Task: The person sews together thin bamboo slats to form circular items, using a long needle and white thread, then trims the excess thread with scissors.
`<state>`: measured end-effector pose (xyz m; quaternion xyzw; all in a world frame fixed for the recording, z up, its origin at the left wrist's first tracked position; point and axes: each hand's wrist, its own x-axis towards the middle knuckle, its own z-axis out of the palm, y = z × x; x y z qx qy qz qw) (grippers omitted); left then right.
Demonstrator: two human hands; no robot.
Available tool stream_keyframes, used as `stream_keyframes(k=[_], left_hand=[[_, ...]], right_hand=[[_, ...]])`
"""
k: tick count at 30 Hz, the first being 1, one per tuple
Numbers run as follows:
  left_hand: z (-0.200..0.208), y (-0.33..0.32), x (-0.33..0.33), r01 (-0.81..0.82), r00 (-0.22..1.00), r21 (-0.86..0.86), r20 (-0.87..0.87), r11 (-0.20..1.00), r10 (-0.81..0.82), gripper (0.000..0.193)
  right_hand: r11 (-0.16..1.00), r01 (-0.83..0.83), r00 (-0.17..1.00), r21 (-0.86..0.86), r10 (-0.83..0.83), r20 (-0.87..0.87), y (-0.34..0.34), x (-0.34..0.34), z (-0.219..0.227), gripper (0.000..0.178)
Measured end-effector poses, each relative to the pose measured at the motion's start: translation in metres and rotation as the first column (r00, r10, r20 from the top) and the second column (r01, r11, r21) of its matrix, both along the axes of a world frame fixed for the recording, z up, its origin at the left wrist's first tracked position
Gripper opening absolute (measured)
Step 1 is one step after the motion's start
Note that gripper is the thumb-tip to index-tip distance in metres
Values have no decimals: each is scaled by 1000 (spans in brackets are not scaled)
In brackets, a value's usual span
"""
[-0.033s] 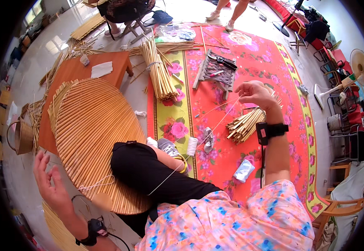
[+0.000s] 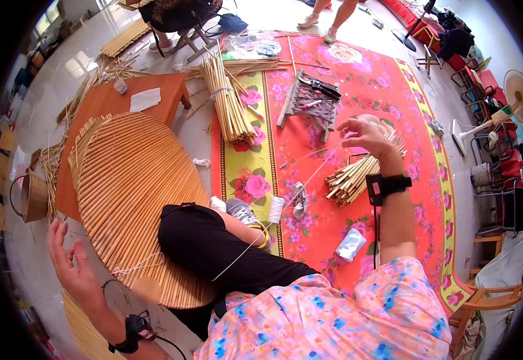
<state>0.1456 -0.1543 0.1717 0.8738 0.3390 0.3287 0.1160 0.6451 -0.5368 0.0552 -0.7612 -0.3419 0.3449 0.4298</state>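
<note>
A round mat of thin tan reed stalks (image 2: 135, 198) rests tilted against my bent left leg, its far side over the low wooden table. White string (image 2: 138, 264) is tied in a loose bow at its near edge. My left hand (image 2: 72, 270) is raised beside that edge, fingers apart, holding nothing. Out over the red mat, my right hand (image 2: 366, 133) pinches a pale thread (image 2: 315, 174), which stretches back across my black trouser leg (image 2: 219, 237). A white thread spool (image 2: 276, 210) stands by my shoe (image 2: 241, 211).
A tied stalk bundle (image 2: 228, 102) lies beyond my shoe, and a shorter one (image 2: 354, 180) below my right hand. A small stool (image 2: 311, 102) carries pliers (image 2: 321, 88) and a marker. Left are the wooden table (image 2: 108, 93) and a basket (image 2: 33, 195). Another person's legs (image 2: 333, 21) stand beyond.
</note>
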Motion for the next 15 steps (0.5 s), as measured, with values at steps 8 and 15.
stream_keyframes(k=[8,15], left_hand=[[-19,7,-10,7,1000,-214,25,977,-2,48],[-20,-8,3,-93,995,-262,-1,961,96,50]], right_hand=[[653,727,512,-213,-722,-465,-34,42,-183,28],[701,577,747,-418,-661,-76,-32,-2,-306,18]])
